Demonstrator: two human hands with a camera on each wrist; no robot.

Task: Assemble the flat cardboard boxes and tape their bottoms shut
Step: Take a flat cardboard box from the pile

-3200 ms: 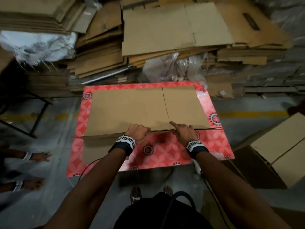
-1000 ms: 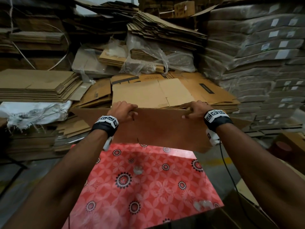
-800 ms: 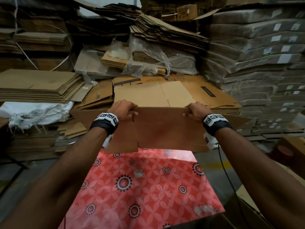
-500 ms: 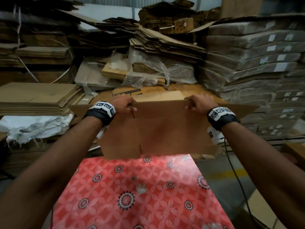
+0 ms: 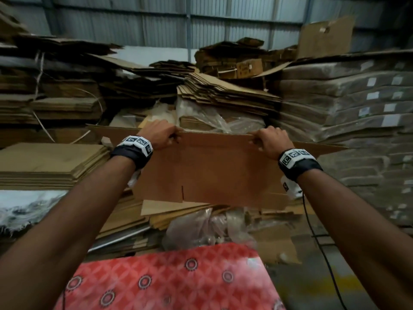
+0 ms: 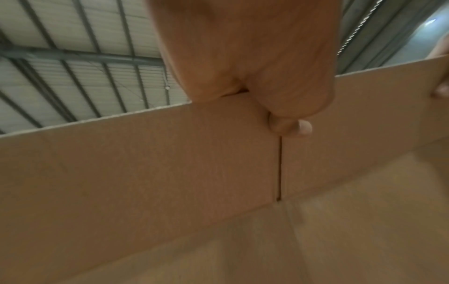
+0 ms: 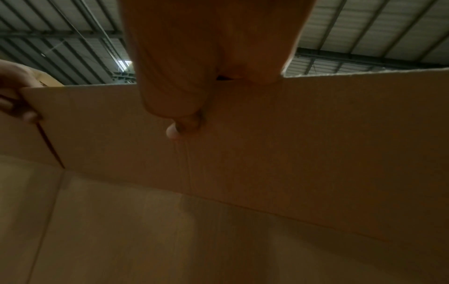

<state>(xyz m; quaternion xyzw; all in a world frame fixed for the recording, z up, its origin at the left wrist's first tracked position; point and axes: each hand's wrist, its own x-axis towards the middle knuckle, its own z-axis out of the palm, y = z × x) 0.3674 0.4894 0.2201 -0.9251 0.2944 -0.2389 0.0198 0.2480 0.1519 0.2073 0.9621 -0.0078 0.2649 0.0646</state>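
Both hands grip the top edge of a cardboard box (image 5: 212, 171) held up in the air: the left hand (image 5: 159, 134) at a flap slit, the right hand (image 5: 271, 142) further along, fingers curled over the rim. Below lies a red patterned desk (image 5: 178, 280); stacks of flat cardboard (image 5: 223, 92) rise behind.

The box (image 5: 212, 171) is matt brown corrugated cardboard, its cut top edge fluted and slightly rough. At the lower centre of the frame lies a glossy red patterned sheet (image 5: 169, 280). Crinkled clear plastic film (image 5: 201, 227) shines above it. Ribbed metal sheeting (image 5: 156, 23) spans the top.
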